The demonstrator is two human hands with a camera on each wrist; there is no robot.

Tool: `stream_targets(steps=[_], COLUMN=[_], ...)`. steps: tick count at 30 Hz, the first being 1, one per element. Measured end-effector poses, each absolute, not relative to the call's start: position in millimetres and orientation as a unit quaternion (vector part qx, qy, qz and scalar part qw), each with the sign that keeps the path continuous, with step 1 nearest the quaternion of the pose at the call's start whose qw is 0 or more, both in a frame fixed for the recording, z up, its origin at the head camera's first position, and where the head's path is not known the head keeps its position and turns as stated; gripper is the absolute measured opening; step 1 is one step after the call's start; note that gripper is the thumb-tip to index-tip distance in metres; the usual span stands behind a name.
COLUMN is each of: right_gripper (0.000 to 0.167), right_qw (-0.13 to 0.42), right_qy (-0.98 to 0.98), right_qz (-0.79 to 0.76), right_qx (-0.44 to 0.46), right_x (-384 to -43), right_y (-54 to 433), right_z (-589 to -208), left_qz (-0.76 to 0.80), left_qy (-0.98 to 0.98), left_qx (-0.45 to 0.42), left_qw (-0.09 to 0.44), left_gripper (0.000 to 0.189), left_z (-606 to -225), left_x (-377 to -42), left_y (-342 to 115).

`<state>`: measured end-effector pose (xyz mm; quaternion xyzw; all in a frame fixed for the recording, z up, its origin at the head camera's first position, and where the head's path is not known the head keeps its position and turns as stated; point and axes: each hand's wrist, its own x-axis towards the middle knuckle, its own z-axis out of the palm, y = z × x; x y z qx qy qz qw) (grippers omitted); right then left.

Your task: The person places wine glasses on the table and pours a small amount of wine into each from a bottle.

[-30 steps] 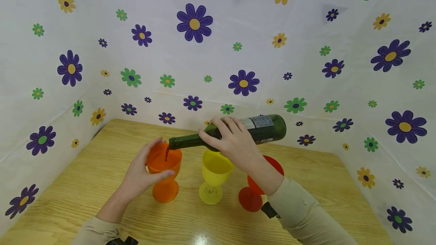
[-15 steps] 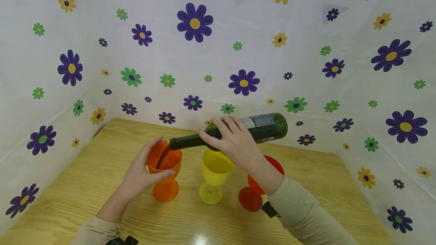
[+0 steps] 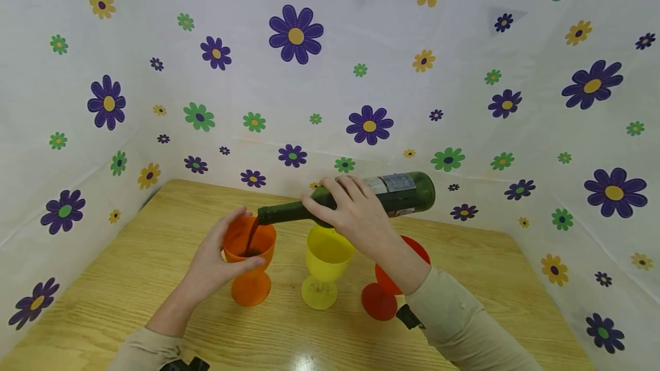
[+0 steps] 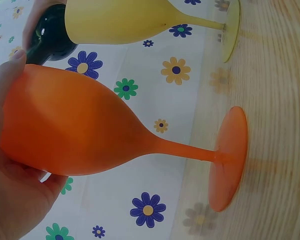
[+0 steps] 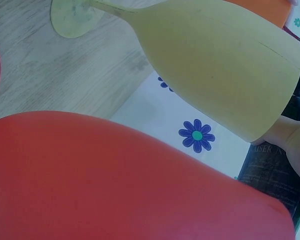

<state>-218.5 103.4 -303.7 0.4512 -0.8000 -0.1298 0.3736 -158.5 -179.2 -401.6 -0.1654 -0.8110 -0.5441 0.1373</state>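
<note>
My right hand (image 3: 356, 213) grips a green glass bottle (image 3: 423, 192) tipped nearly level, its neck pointing left. Dark red liquid (image 3: 251, 236) runs from its mouth into an orange goblet (image 3: 251, 288), where a dark pool shows at the bottom. Around the bowl of that goblet curl the thumb and fingers of my left hand (image 3: 213, 262); its foot stands on the table in the left wrist view. A yellow goblet (image 3: 326, 262) stands upright below the bottle's shoulder. Further right, a red goblet (image 3: 378, 301) is partly hidden behind my right forearm.
The goblets stand in a row on a light wooden table (image 3: 129, 285). A white cloth (image 3: 232, 90) with printed flowers hangs behind and along both sides of the table. Black straps (image 3: 409, 318) sit at both wrists.
The stream of liquid has grown from a thin trickle to a fuller flow, and dark liquid now shows in the orange goblet. Both hands have stayed nearly still.
</note>
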Motion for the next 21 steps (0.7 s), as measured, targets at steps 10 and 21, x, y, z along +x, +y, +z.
stream_targets(steps=[10, 21], right_gripper=[0.06, 0.067], right_qw=[0.371, 0.355], right_qy=[-0.803, -0.81], right_qz=[-0.134, -0.14], right_qx=[0.448, 0.445], right_x=[-219.6, -218.0], right_y=[104.4, 104.8], right_z=[-304.6, -303.7], left_qz=[-0.543, -0.545], left_qy=[-0.81, -0.81], left_qx=[-0.169, -0.167], left_qw=[0.14, 0.138], left_gripper=[0.088, 0.088], left_z=[-402.4, -402.2], left_x=[-159.0, -159.1], left_y=[-179.0, -179.1])
